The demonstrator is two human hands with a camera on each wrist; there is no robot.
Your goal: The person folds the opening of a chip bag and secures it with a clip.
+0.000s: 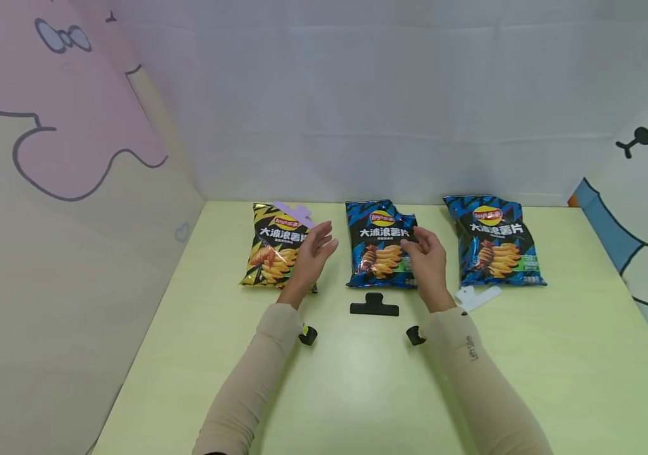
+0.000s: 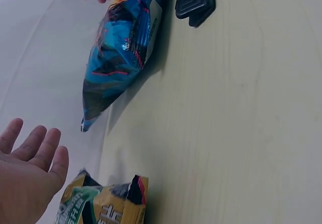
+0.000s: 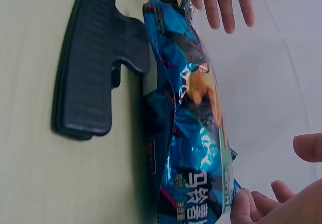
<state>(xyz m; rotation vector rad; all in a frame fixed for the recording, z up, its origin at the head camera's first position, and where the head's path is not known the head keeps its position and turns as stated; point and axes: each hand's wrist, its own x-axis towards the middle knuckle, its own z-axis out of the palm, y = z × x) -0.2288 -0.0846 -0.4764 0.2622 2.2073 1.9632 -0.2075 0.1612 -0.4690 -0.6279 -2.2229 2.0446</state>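
In the head view a blue chip bag (image 1: 382, 246) lies face up between my two hands, its top edge dipping on the right. My left hand (image 1: 311, 254), fingers spread, hovers left of it, overlapping the right side of a yellow chip bag (image 1: 273, 253). The left wrist view shows that palm (image 2: 25, 183) holding nothing. My right hand (image 1: 431, 265) is at the blue bag's right edge. In the right wrist view its fingertips (image 3: 242, 199) are right at the bag's side, thumb apart. A black bag clip (image 1: 374, 306) lies just in front of the blue bag.
Another blue chip bag (image 1: 497, 243) lies at the right, with a white clip (image 1: 479, 297) before it. A lilac clip (image 1: 300, 213) sits at the yellow bag's top. Behind the pale table (image 1: 358, 392) hangs a white cloth (image 1: 381, 95); printed cartoon panels flank it.
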